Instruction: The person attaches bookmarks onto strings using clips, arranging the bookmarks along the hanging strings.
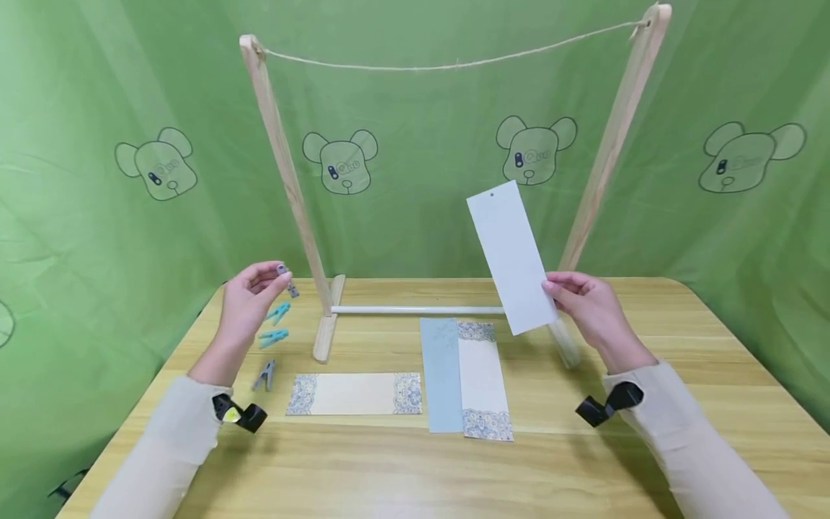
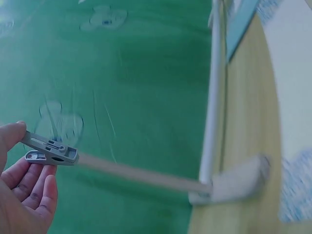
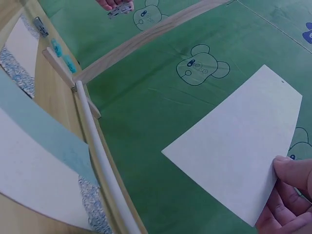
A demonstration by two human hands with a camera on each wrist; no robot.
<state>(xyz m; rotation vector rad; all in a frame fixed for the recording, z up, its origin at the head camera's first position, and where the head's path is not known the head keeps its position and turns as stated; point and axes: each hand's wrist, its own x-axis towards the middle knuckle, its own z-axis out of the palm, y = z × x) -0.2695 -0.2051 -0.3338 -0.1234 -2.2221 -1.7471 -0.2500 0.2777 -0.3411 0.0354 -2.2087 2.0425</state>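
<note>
My left hand (image 1: 249, 295) pinches a grey clothespin (image 2: 51, 150) between thumb and fingers, raised above the table's left side. In my right hand (image 1: 586, 303) is a white card (image 1: 512, 256), pinched at its right edge and tilted, with a small hole near its top end. The card is in front of the right post of a wooden frame (image 1: 285, 158). A string (image 1: 415, 68) sags between the tops of the frame's two posts, above both hands. Below the left hand, two turquoise clothespins (image 1: 274, 336) and a grey clothespin (image 1: 264, 375) lie on the table.
On the wooden table (image 1: 363, 468) lie a patterned card (image 1: 353, 393) sideways, a pale blue card (image 1: 442, 375) and another patterned card (image 1: 483, 378) lengthwise. A white rod (image 1: 415, 310) joins the frame's feet. A green curtain (image 1: 415, 216) hangs behind.
</note>
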